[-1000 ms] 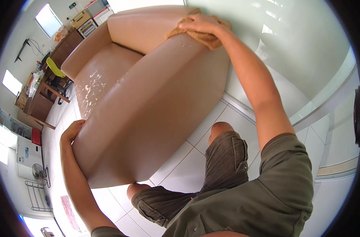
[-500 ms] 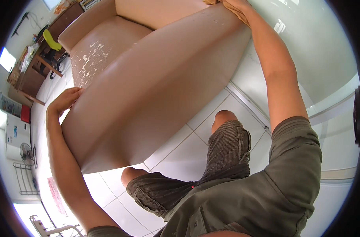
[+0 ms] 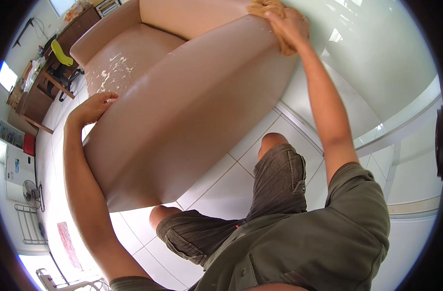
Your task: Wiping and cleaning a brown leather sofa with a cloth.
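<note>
Both hands busy: right hand (image 3: 289,26) grips the cloth (image 3: 267,8) on the sofa arm (image 3: 192,106), left hand (image 3: 92,107) lies open, bracing; overreaching might tip me.

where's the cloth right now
In the head view the tan cloth is at the top, under the right hand, pressed on the far end of the sofa armrest next to the pale wall.

Sofa (image 3: 182,106): smooth tan leatherette, slight sheen; seat at upper left seen flaked, peeling in pale patches. Cloth (image 3: 272,14): soft orange-tan fabric, matt, crumpled. Floor (image 3: 221,184): glossy white tile.
</note>
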The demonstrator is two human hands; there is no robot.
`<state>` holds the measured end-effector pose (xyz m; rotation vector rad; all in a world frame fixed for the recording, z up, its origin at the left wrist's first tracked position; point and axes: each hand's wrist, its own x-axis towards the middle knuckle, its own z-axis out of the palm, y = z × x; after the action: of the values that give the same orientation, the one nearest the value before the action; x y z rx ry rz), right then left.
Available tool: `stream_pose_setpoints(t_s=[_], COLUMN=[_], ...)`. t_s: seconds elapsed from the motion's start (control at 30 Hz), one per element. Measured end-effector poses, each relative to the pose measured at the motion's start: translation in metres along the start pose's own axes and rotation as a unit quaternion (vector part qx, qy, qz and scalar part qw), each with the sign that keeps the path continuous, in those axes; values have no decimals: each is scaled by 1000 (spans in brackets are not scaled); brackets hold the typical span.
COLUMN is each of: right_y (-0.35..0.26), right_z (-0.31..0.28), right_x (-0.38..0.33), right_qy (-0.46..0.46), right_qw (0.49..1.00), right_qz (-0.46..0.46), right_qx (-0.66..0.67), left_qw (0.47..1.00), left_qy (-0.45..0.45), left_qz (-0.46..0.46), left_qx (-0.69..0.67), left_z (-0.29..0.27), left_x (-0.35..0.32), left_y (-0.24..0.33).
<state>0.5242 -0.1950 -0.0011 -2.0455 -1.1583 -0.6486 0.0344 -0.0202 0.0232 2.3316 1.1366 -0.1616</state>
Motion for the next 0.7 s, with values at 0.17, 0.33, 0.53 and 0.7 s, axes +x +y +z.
stream_pose_setpoints(t_s=[0.17,0.33,0.53,0.7], right_y=[-103,-206,-136,-11], right_z=[-7,-25,6,22], right_x=[-98,-203,-161,-78], right_qy=[215,122,204,289], right_qw=[934,850,862,923], right_qz=[-218,-373,-339,-171], right_qx=[185,352,315,187], left_qw=[999,986,991,986], left_qy=[22,49,33,-9], left_qz=[21,31,-14,-43], left_qx=[33,-157,-132,-161], left_z=[2,12,10,2], left_x=[3,-6,-17,-4], left_y=[6,-18,-37,-17])
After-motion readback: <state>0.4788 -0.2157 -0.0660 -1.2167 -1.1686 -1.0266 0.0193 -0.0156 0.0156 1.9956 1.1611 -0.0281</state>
